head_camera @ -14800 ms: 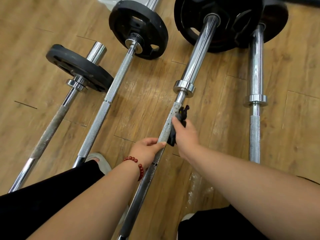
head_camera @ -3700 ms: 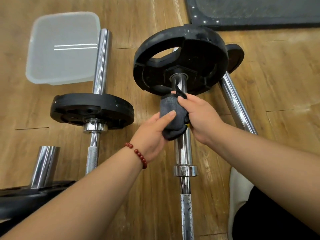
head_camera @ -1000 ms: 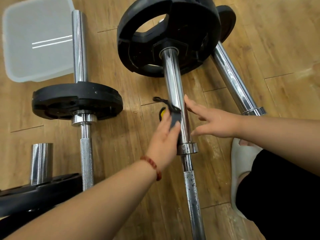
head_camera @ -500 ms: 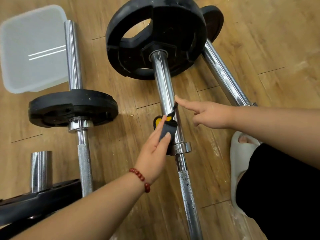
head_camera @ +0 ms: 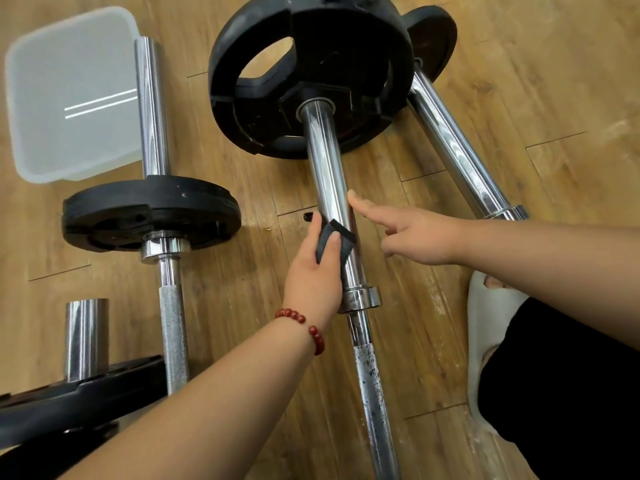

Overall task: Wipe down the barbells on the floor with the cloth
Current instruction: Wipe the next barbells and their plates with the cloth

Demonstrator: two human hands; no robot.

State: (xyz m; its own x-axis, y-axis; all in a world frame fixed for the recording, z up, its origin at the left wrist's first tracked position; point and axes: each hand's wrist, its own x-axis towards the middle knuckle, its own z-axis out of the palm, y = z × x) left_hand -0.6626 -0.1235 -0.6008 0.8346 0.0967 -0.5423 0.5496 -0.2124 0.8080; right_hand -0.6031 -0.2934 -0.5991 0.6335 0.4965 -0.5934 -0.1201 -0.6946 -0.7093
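Wooden floor (head_camera: 554, 98) under chrome barbells (head_camera: 325, 161)

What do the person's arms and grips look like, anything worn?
No sleeves in view: left forearm and right forearm are bare. Left grip and right grip have no gloves, and no rings show. A bracelet of round dark red beads circles the left wrist; the right wrist has nothing on it.
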